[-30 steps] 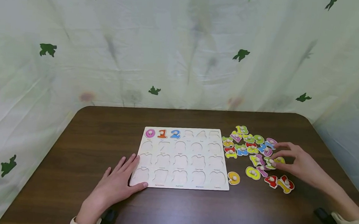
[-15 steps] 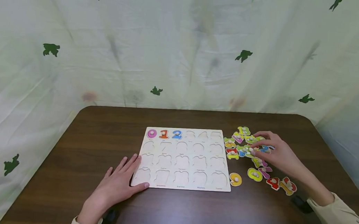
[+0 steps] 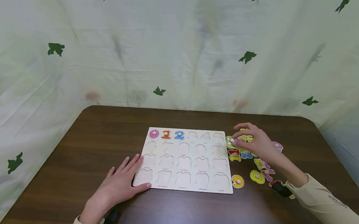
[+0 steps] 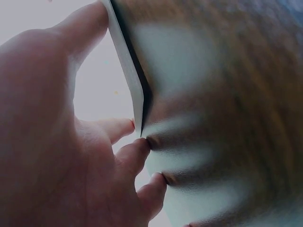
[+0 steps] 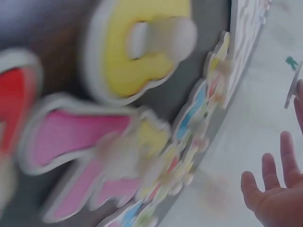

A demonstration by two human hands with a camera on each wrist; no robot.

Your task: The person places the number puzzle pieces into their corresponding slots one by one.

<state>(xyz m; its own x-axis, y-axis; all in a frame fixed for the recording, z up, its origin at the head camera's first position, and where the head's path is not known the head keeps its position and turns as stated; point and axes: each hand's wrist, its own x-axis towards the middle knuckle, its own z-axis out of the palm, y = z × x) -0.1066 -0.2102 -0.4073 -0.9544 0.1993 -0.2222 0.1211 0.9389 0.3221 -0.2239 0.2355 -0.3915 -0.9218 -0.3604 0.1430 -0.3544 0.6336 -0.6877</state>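
A white number puzzle board (image 3: 189,188) lies on the table, with a pink 0 (image 3: 154,134), an orange 1 (image 3: 166,134) and a blue 2 (image 3: 179,135) in its top row. My left hand (image 3: 116,185) rests at the board's near left corner, fingers along the left edge and thumb on the front edge. In the left wrist view the fingertips lie right at the board's edge (image 4: 128,66). My right hand (image 3: 260,142) pinches the white knob of a green number puzzle piece (image 3: 228,143), held over the board's right edge. Its fingers partly cover the piece.
Right of the board lie several loose number pieces, among them an orange 9 (image 3: 238,181), a yellow rounded piece (image 3: 257,177) and a red-and-yellow piece (image 3: 234,155). The right forearm hides some of them. A pale curtain (image 3: 183,56) hangs behind the dark brown table (image 3: 115,128).
My right hand has picked up the green puzzle piece from the pile and moved left with it, to the board's right edge. The left hand stays on the board.
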